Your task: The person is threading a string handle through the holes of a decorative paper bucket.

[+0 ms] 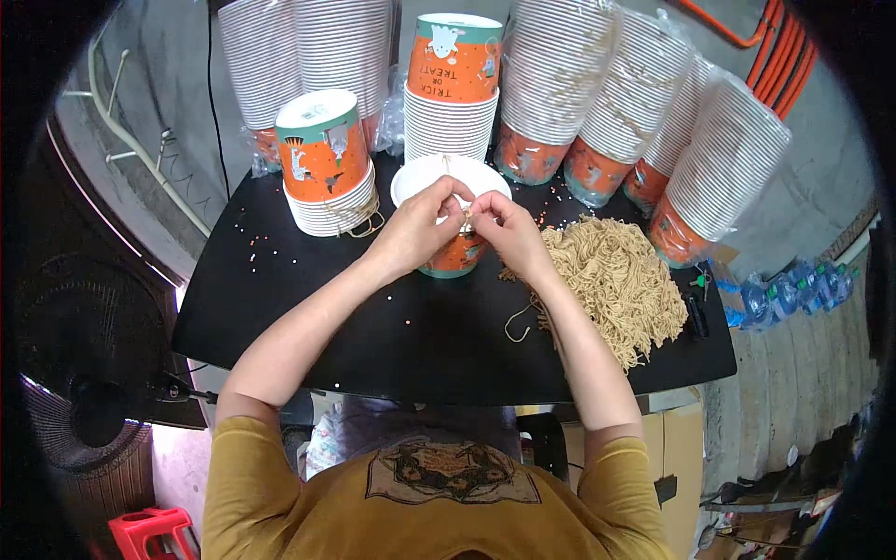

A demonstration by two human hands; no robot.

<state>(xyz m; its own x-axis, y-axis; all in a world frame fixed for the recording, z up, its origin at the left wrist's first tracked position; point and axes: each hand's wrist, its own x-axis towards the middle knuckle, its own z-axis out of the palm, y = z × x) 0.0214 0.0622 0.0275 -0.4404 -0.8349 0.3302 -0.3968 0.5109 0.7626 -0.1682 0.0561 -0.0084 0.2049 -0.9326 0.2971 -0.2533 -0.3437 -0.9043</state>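
An orange and green paper bucket (454, 264) stands in front of me on the black table, its white mouth (411, 182) upward. My left hand (422, 227) and my right hand (509, 235) meet at its near rim. Fingertips of both are pinched together there on a thin tan cord (467, 220), whose exact path is partly hidden by the fingers. A bit of tan cord (446, 161) also shows at the bucket's far rim. Beside my right forearm lies a large heap of tan cords (621, 280), with one loose cord (516, 326) trailing toward me.
Upturned nested buckets (327, 168) stand at left, a taller stack (452, 121) behind the bucket. Plastic-wrapped stacks (719, 177) line the back and right. Small white and orange bits (266, 254) dot the table (439, 345). A black fan (89, 373) is at left, a red stool (154, 532) below it.
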